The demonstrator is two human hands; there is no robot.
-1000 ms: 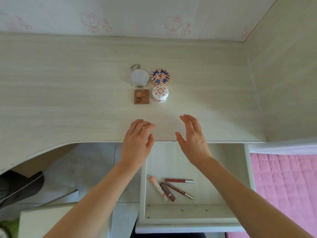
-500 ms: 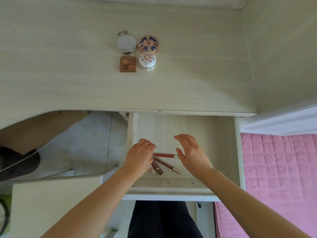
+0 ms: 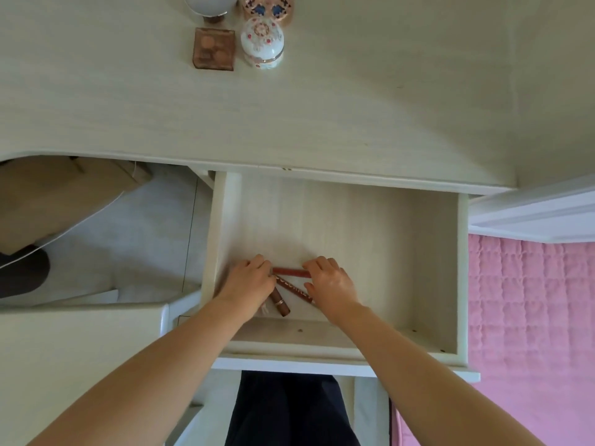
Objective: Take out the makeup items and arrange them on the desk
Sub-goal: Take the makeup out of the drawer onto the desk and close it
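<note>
Inside the open drawer (image 3: 431,259), both hands' curled fingers (image 3: 257,263) pinch opposite ends of one red lip pencil (image 3: 289,271).

Four makeup things sit close together at the far edge of the tabletop (image 3: 322,123). A brown see-through square box (image 3: 213,49) lies flat, with round colours inside. Just right of it stands a little white round jar (image 3: 262,43) with red and gold flowers on its lid. Behind them are a white round case (image 3: 211,3) and a blue and gold round case (image 3: 268,6), both cut off at the top.

In the open drawer (image 3: 386,239) lie a red stick (image 3: 289,272), a dark red pencil with letters (image 3: 294,288) and a brown tube with a gold ring (image 3: 280,303), partly hidden.
</note>
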